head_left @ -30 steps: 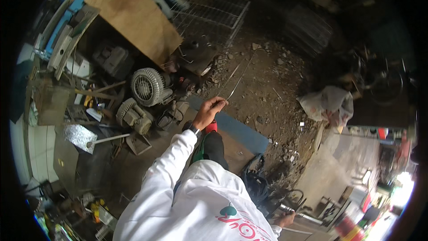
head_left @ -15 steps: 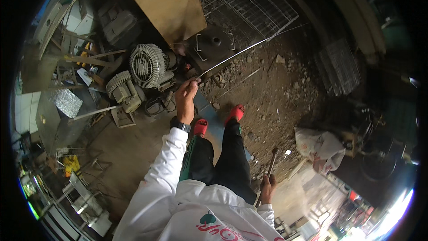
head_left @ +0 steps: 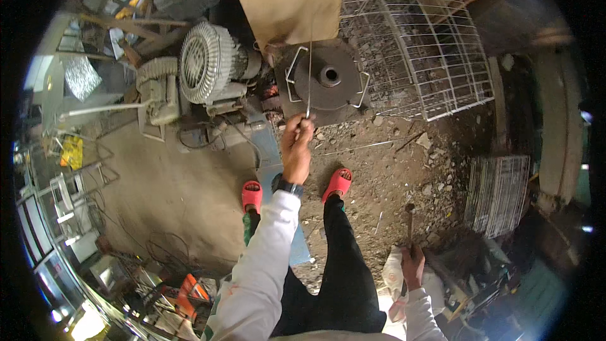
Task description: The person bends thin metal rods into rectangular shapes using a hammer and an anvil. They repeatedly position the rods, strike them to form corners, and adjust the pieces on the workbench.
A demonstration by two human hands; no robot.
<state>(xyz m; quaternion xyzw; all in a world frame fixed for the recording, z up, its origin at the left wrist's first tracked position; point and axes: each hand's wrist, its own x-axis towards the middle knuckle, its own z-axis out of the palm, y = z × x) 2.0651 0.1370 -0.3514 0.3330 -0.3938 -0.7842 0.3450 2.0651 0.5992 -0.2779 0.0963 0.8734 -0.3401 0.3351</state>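
Note:
My left hand (head_left: 297, 145) is closed, pinching one end of a thin metal rod (head_left: 309, 82). From my fingers the rod points away, over a dark square metal piece (head_left: 315, 98) with a short open pipe (head_left: 329, 76) at its middle and pale wire handles at its sides. I cannot tell whether rod and metal touch. At the lower right my right hand (head_left: 413, 266) is wrapped round a metal bar tool (head_left: 409, 230) with a knobbed end pointing away from me. Part of that tool is hidden in the fist.
Motors with ribbed housings (head_left: 205, 63) stand to the left of the metal piece. A plywood sheet (head_left: 287, 0) leans behind it. White wire racks (head_left: 435, 57) lie at the far right, above a stack of wire grids (head_left: 499, 196). Rubble covers the dirt floor (head_left: 404, 170) near my red slippers (head_left: 337, 183).
The rod has swung from pointing right to pointing straight away from me. My view has turned, and my feet stand farther apart. Both hands keep their holds.

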